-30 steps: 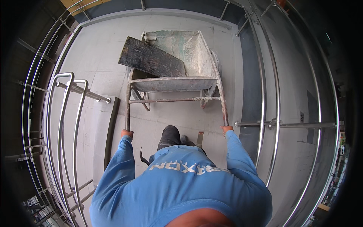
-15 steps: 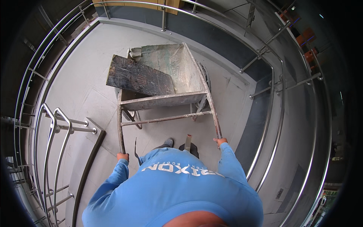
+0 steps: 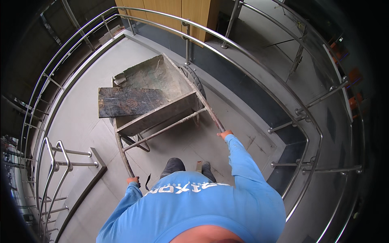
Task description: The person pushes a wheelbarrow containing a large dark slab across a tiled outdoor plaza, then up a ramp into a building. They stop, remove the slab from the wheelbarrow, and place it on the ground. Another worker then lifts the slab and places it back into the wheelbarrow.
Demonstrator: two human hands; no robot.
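Note:
A worn, cement-stained wheelbarrow (image 3: 160,118) stands in front of me, turned at an angle with its right side farther off. My left hand (image 3: 133,180) is closed round the end of its left handle. Around the right handle wraps my right hand (image 3: 225,134), its arm reaching farther forward. A dark, scuffed board (image 3: 131,102) lies across the tray's left side and sticks out past the rim. The rest of the tray's inside shows pale, dried residue. Behind the right side, a black tyre (image 3: 194,79) is partly visible.
Steel handrails (image 3: 243,50) curve along the far and right sides above a low dark wall. At the left, another looped handrail (image 3: 60,162) rises from a low grey kerb (image 3: 95,168). Pale floor tiles (image 3: 81,117) lie around the barrow. Wooden panels (image 3: 162,9) stand beyond the far rail.
The wheelbarrow has swung anticlockwise, its front and tray shifting left. My right hand has moved forward and left with its handle; my left hand is slightly lower. My feet have shifted.

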